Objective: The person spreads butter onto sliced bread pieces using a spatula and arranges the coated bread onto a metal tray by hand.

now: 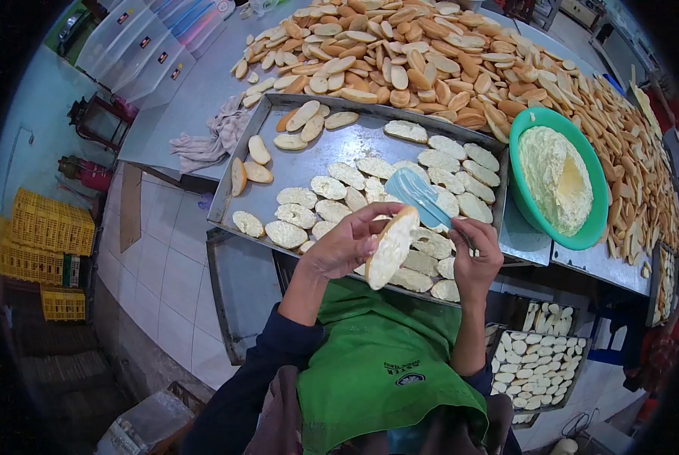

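My left hand [352, 243] holds a bread slice [392, 249] coated with pale cream, tilted over the near edge of the metal tray [279, 121]. In my right hand [476, 254] is the handle of a light blue spatula [418, 197], its broad blade above the tray, just behind the held slice. Rows of cream-coated slices [296, 197] lie on the tray beneath and around both hands. Slices without visible cream [258, 150] sit at the tray's left side. To the right of the tray stands a green bowl [597, 205] containing pale cream [556, 178].
A large heap of bread pieces [461, 68] spreads behind and right of the tray. A cloth [218, 136] lies left on the table. Filled trays [537, 368] are low at the right. Yellow crates [47, 235] and clear plastic boxes [138, 61] are at the left.
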A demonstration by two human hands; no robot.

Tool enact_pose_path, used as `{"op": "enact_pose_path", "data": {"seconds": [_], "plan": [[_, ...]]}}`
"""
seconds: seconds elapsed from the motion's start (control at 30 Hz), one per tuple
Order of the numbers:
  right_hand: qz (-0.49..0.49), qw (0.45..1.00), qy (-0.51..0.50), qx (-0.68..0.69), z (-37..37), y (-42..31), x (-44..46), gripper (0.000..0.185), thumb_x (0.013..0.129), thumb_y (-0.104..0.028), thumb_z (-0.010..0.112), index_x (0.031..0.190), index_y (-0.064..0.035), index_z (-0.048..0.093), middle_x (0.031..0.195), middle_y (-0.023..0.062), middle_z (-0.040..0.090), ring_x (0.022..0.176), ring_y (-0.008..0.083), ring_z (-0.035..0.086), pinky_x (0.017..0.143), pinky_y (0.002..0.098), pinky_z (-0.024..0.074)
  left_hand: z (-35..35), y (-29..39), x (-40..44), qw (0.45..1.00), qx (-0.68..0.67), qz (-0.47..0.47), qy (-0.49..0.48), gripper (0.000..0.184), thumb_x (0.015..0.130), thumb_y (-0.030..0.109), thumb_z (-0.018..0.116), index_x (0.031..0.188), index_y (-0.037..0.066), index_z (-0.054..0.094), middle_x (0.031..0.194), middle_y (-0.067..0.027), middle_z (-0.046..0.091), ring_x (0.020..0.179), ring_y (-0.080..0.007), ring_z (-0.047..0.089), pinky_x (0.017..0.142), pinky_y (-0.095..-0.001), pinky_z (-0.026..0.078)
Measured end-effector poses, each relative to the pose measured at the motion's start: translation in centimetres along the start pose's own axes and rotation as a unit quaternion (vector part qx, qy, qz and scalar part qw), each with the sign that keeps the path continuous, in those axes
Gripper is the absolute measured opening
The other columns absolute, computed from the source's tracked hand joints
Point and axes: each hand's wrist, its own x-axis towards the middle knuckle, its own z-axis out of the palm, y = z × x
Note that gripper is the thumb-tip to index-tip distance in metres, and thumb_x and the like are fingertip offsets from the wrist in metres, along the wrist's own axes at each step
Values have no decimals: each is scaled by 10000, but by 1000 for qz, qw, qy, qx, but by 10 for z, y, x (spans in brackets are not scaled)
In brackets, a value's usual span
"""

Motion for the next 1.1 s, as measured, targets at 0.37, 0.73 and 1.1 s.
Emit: {"op": "enact_pose_path", "data": {"seconds": [0.37, 0.73, 1.1], "plan": [[188, 954, -39, 230, -30, 5, -21, 196, 695, 35, 646, 888, -2, 635, 842, 37, 581, 736, 85, 489, 651, 190, 374, 0, -4, 3, 997, -57, 42, 16, 835, 693, 365, 697, 1313, 36, 245, 1246, -116, 398, 998, -202, 538, 777, -329, 512], [114, 989, 24, 91, -31, -6, -16, 207, 649, 62, 653, 834, -30, 644, 810, 77, 596, 761, 181, 556, 658, 241, 451, 2, -12, 13, 997, -49, 50, 16, 629, 814, 259, 584, 1310, 57, 256, 1202, -111, 452, 963, -221, 569, 801, -284, 493], [194, 974, 107, 52, -59, 31, -30, 191, 721, 24, 622, 909, -5, 613, 846, 39, 568, 700, 87, 480, 642, 202, 391, -27, 33, 37, 961, 248, -62, 102, 412, 853, 205, 532, 1223, 54, 430, 1021, -67, 561, 876, -118, 563, 730, -230, 473]]}}
